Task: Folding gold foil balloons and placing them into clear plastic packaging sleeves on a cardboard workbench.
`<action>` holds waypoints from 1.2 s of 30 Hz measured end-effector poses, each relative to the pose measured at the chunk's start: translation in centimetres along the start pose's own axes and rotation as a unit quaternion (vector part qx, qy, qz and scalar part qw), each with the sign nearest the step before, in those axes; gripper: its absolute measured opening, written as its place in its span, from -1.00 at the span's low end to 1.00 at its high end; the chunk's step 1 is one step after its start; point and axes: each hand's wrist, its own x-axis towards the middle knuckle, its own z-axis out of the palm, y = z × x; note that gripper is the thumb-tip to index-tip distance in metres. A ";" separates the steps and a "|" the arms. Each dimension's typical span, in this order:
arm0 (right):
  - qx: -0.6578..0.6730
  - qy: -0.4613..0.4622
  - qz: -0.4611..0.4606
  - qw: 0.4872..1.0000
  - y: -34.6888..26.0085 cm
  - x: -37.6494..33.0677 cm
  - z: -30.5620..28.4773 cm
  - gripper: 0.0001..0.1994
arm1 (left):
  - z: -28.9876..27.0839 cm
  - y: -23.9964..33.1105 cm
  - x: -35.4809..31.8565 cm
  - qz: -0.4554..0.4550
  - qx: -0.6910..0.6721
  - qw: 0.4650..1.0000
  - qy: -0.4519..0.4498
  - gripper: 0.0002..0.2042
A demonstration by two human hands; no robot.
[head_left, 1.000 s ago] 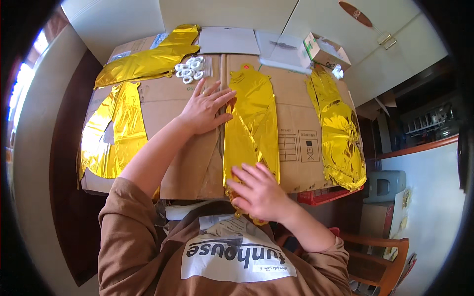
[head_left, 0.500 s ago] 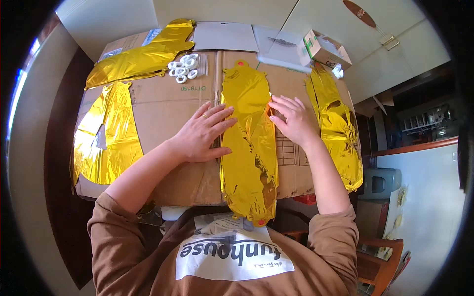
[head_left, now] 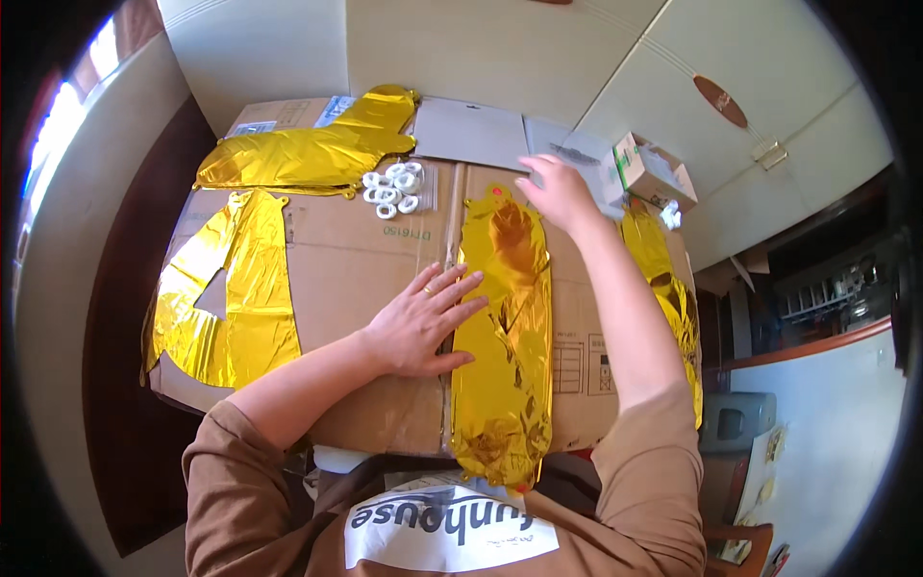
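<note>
A long, flat gold foil balloon (head_left: 505,375) lies lengthwise before me, its near end hanging over the table edge by my shirt. It has small tabs along its rim and a red dot at the far end. My left hand (head_left: 423,322) rests with spread fingers on its left edge, palm down, partly on the cardboard. Just past its far right corner, my right hand (head_left: 560,192) is raised with the fingers pointing left and slightly bent. Nothing shows in it, and it seems apart from the foil.
Brown cardboard (head_left: 336,260) covers the table. Around it lie an A-shaped foil balloon (head_left: 260,317), another gold foil piece (head_left: 298,159), and a third (head_left: 659,260) at right. White ribbon rings (head_left: 392,188), a grey-white board (head_left: 471,133) and a small box (head_left: 663,178) sit farther back.
My right hand has left the balloon's right edge and moved up toward its far end. My left hand stays at the left edge. The whole view has shifted, so things appear lower.
</note>
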 end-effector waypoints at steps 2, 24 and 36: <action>-0.109 0.068 -0.062 0.990 1.5 3.3 4.0 -0.59 | 0.0 -0.1 0.1 0.003 -0.014 1.000 0.009 -0.26; -0.305 0.129 -0.127 0.935 0.8 4.9 4.7 -0.91 | -0.6 -0.4 -0.2 0.005 -0.093 0.994 0.059 -0.39; 0.717 0.187 0.343 0.577 -14.3 -22.6 -0.9 -0.80 | -5.0 2.8 -2.5 -0.039 -0.139 0.945 0.295 -0.67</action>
